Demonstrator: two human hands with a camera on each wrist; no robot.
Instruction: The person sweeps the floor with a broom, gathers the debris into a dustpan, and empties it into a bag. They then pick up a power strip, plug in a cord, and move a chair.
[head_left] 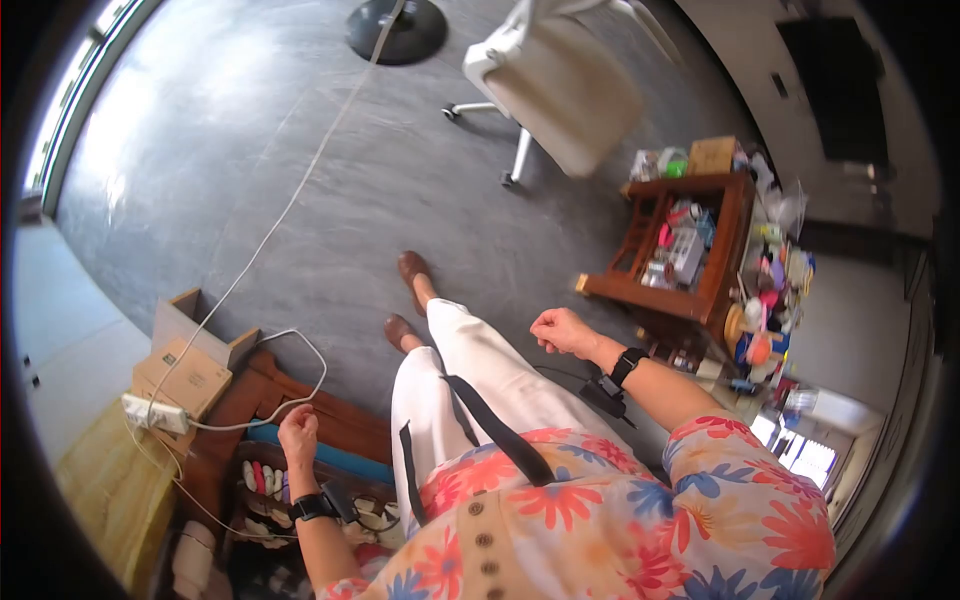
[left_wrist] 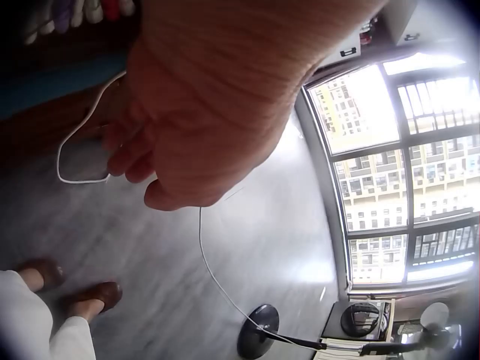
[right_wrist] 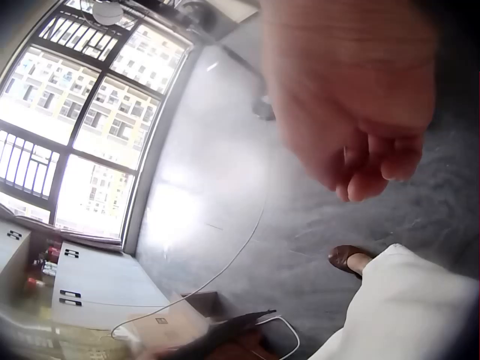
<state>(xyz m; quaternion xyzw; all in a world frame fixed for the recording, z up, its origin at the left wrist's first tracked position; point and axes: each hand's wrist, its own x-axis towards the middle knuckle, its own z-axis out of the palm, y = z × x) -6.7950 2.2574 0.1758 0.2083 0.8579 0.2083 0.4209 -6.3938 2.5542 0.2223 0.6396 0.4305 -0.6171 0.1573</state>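
My left hand (head_left: pixel 298 437) is held above an open drawer at the lower left, fingers loosely curled. A white cable (head_left: pixel 312 392) loops just past its fingertips and runs behind the left hand (left_wrist: pixel 202 127) in the left wrist view. Nothing shows between those fingers. My right hand (head_left: pixel 565 332) hangs in the air in front of the right thigh. In the right wrist view the right hand (right_wrist: pixel 360 120) has its fingers bent loosely toward the palm, holding nothing. A white power strip (head_left: pixel 155 413) lies by a cardboard box (head_left: pixel 182 378), left of the left hand.
A wooden cabinet (head_left: pixel 262 392) with rolled items in its drawer stands beside the left leg. Rightward is a wooden stand (head_left: pixel 735 230) full of small goods. A wheeled chair (head_left: pixel 565 95) and a round black base (head_left: pixel 398 32) stand ahead, the cable stretching across the floor.
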